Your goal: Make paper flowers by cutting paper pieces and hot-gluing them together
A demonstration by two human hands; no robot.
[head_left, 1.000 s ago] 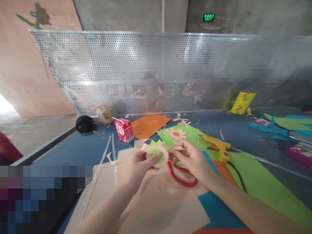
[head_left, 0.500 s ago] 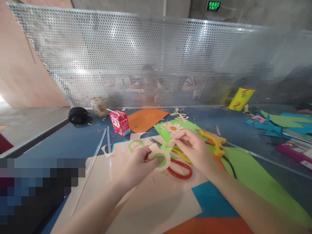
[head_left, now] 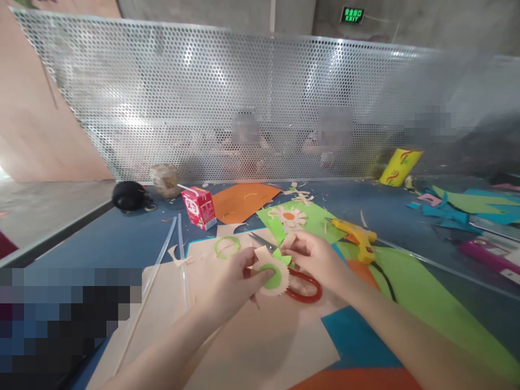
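My right hand [head_left: 314,257] has come back in from where it hung a moment ago, up over the green sheet with a scrap pinched; now its fingers [head_left: 290,246] are closed on the upper edge of the fringed paper disc [head_left: 273,277], at the green leaf tips poking out there. So the piece is again held from both sides and ready to be worked with my fingers, not cut. My left hand [head_left: 232,279] has kept its grip: thumb on the disc's green centre, the other fingers curled behind it, holding it just above the tan sheet [head_left: 252,346]. Both forearms reach in low over the bench [head_left: 122,238], wrists turned inward toward each other. The red-handled scissors [head_left: 303,284] lie untouched right under my right palm; the yellow glue gun [head_left: 357,235] lies beyond my right knuckles.
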